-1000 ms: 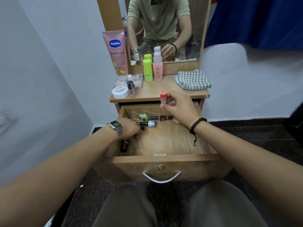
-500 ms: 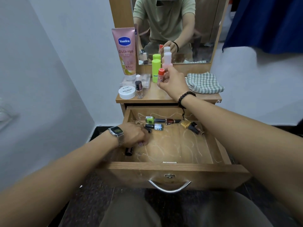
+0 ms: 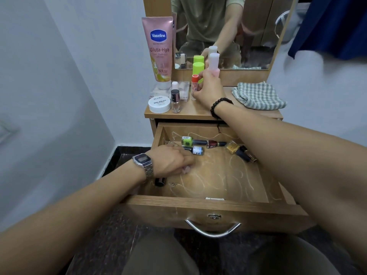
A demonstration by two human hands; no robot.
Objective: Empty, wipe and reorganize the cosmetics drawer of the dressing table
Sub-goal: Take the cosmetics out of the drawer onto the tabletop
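while crowded behind — drawer [image 3: 214,207] front bare

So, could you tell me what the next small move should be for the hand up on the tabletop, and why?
Probably the right hand should let go of the red-capped tube and return to the drawer. The tube stands upright on the tabletop beside the green bottle, apparently set down, while several nail polish bottles lie in the drawer. The left hand is already down there on a small item.
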